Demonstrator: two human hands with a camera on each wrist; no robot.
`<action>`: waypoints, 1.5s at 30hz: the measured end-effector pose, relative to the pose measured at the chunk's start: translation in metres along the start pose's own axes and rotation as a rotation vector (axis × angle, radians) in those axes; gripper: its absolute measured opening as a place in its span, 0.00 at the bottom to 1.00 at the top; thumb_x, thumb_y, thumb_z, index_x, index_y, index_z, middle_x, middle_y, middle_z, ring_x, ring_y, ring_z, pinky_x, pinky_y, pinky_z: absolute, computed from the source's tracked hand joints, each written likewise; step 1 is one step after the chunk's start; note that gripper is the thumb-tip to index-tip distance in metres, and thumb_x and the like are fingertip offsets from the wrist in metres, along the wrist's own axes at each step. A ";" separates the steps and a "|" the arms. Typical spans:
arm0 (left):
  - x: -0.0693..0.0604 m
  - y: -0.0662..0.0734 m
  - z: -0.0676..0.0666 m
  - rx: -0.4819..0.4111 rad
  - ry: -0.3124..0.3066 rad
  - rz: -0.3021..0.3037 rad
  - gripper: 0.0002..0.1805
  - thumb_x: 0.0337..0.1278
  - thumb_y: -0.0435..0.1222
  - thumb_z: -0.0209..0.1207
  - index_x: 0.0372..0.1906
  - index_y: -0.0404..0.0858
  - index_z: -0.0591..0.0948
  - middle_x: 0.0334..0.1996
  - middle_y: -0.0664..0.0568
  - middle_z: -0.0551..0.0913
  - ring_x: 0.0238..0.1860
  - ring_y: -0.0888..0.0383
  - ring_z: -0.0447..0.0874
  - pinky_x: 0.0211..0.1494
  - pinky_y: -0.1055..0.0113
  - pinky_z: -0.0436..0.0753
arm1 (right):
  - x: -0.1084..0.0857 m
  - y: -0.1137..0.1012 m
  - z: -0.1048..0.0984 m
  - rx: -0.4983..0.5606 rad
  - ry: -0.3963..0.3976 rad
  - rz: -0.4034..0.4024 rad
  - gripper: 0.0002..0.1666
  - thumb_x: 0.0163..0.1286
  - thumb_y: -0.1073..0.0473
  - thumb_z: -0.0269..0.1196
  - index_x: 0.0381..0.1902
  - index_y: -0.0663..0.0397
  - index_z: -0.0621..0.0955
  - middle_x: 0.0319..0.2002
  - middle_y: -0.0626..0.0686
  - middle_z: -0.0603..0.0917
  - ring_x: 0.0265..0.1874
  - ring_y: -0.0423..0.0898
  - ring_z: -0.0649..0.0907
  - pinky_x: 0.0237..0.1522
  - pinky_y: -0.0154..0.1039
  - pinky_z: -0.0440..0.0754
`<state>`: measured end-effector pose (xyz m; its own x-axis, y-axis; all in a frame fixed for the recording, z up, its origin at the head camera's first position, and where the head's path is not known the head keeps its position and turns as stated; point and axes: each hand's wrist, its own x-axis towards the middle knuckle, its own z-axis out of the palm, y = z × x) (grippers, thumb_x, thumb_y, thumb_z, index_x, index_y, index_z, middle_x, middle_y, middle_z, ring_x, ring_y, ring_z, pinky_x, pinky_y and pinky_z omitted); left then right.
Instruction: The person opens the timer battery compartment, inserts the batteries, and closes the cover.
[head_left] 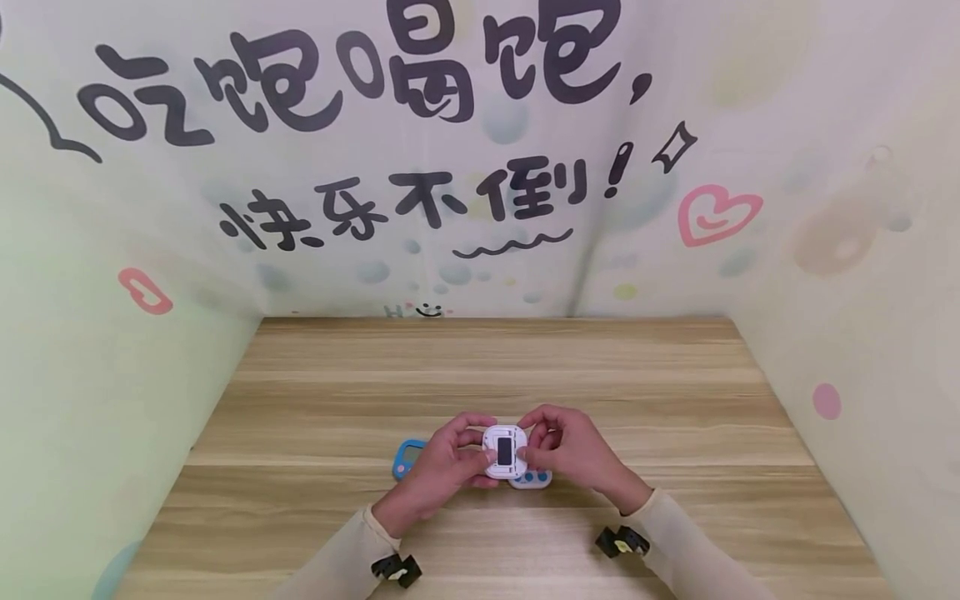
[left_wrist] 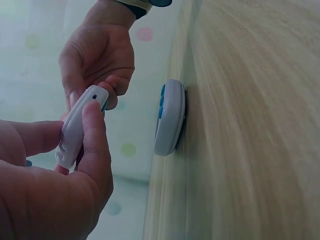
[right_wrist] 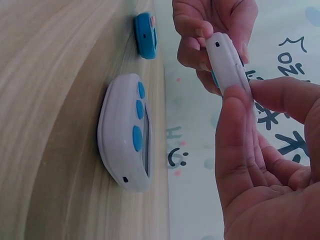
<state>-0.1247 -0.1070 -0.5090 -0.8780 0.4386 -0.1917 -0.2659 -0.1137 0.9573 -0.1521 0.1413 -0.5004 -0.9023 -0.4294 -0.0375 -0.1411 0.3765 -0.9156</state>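
A small white digital timer [head_left: 506,452] is held above the table with its back turned up, showing a dark rectangle in the middle. My left hand [head_left: 441,468] grips its left side between thumb and fingers. On its right edge, my right hand [head_left: 576,450] pinches it, thumb on the back face. In the right wrist view, the held timer [right_wrist: 227,60] is seen edge-on, with a small slot in its rim. A second white timer [right_wrist: 120,135] with blue buttons lies on the table just below the hands. Partly behind my left hand is a blue timer [head_left: 402,460].
The wood-grain table [head_left: 495,358] stretches out on all sides of the hands. Pale printed walls [head_left: 510,283] enclose it at the back, left and right. A black wrist camera [head_left: 622,542] sits on the right sleeve, and another camera [head_left: 396,570] on the left.
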 end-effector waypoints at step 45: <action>0.001 0.000 0.001 0.014 0.079 0.057 0.27 0.73 0.27 0.62 0.72 0.36 0.71 0.57 0.40 0.82 0.48 0.55 0.88 0.48 0.58 0.94 | -0.005 0.002 0.004 0.159 -0.118 0.032 0.18 0.79 0.54 0.65 0.55 0.64 0.82 0.39 0.57 0.90 0.35 0.54 0.91 0.37 0.48 0.94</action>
<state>-0.1255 -0.1053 -0.5087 -0.9205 0.3598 -0.1526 -0.2090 -0.1235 0.9701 -0.1459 0.1409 -0.5033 -0.8500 -0.5161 -0.1057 -0.0387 0.2612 -0.9645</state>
